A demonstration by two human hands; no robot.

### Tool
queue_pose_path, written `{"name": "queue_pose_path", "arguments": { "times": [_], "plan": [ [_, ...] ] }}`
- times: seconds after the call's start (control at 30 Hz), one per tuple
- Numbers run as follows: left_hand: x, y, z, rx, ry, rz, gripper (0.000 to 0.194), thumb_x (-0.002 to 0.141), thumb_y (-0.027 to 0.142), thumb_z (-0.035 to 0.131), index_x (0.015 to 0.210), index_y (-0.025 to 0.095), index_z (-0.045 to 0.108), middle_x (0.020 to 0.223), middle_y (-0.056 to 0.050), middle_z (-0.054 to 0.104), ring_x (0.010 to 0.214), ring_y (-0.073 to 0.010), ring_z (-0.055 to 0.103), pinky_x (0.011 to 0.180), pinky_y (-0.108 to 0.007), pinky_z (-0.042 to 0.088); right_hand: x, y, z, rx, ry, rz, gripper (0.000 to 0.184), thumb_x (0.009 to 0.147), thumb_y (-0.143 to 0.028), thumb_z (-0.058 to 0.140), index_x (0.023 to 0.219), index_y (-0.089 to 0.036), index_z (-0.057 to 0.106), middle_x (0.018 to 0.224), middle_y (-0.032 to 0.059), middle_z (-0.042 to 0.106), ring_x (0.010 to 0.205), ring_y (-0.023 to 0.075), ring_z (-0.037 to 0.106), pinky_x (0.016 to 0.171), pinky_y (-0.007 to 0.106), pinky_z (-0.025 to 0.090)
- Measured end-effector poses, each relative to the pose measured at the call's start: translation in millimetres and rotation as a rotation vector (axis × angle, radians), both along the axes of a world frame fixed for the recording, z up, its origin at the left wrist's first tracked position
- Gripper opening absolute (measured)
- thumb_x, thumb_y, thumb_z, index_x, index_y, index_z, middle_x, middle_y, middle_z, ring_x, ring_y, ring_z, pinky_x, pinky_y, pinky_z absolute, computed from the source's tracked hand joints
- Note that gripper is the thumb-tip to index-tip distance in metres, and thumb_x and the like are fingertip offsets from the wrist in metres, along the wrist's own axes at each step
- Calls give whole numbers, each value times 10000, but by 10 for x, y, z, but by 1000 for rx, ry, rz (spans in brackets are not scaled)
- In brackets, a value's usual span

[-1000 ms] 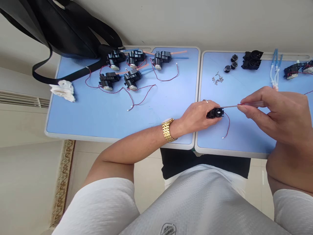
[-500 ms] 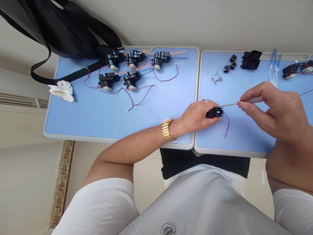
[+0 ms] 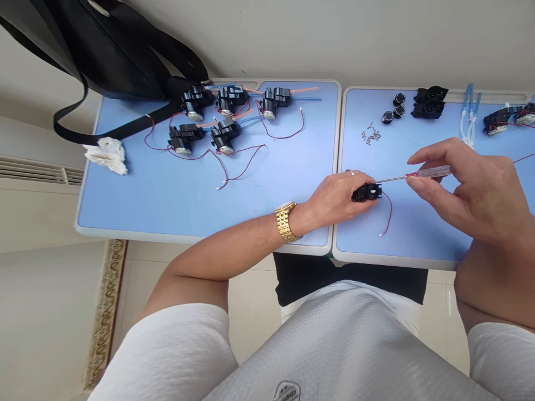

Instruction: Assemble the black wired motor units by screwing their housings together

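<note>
A black motor unit is gripped in the left hand, the fingers closed around it just above the right table, with a thin red wire trailing from it down to the blue top. The right hand pinches a slim screwdriver between thumb and fingers, its shaft reaching across to the unit's upper edge. Near the far edge of that table lie small screws, round black caps, a black housing and clear tubes. Five more units with red wires lie on the left table, near a black bag and a crumpled white cloth.
</note>
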State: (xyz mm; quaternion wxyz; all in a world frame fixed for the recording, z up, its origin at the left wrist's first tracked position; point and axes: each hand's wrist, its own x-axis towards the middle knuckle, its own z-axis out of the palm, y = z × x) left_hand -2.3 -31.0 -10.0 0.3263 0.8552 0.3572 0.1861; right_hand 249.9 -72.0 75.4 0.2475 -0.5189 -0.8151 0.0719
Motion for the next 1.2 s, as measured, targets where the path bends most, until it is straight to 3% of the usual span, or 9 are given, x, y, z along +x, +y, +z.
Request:
{"name": "queue_pose_path", "arguments": {
  "times": [0.13,0.5,0.6,0.73,0.87,1.0,1.2],
  "plan": [
    [0,-1,4,-3,-1,0,299,1025,340,747,1282,187,756,1121,-57,833,997,-211,781,905,-323,581,-27,-41,14,-38,37,29,91,1109,-390,657,1083,-308,689,960,-54,840,792,190,812,680,330,556],
    [-11,3,2,-26,-35,4,286,1027,327,760,1280,193,754,1139,-59,832,1046,-215,784,940,-321,584,-43,-61,17,-24,62,20,42,1074,-351,700,1053,-326,727,885,-63,836,761,205,820,633,346,566],
    [-10,15,-13,-50,-84,-4,308,1019,328,766,1296,193,748,1181,-66,832,1083,-215,781,977,-325,588,-51,-68,53,47,158,-58,46,1005,-369,777,972,-337,771,860,-42,826,738,239,810,621,404,579],
    [-11,35,-20,-83,-127,3,400,1001,350,792,1364,199,718,1301,-86,817,1167,-235,769,1057,-361,581,-49,-7,4,180,391,-298,115,971,-447,787,1022,-376,862,899,39,822,768,333,799,641,541,608],
    [-19,49,16,-163,-157,25,383,987,340,801,1343,213,733,1277,-70,822,1135,-225,772,1032,-345,584,-30,122,-139,381,431,-304,142,948,-408,833,1073,-346,855,891,49,806,812,331,823,666,515,630],
    [-15,59,33,-256,-288,2,432,958,442,851,1319,221,768,1249,-79,824,1124,-228,773,1018,-341,593,0,201,-211,252,350,-246,143,1025,-326,746,1150,-333,814,1020,45,837,890,292,835,730,479,665],
    [3,72,-14,-383,-491,-35,508,963,507,844,1382,236,748,1303,-85,790,1156,-211,758,1025,-330,603,53,278,-275,110,290,-281,126,1078,-361,662,1147,-370,767,1067,26,847,966,264,839,797,467,673]
  ]
}}
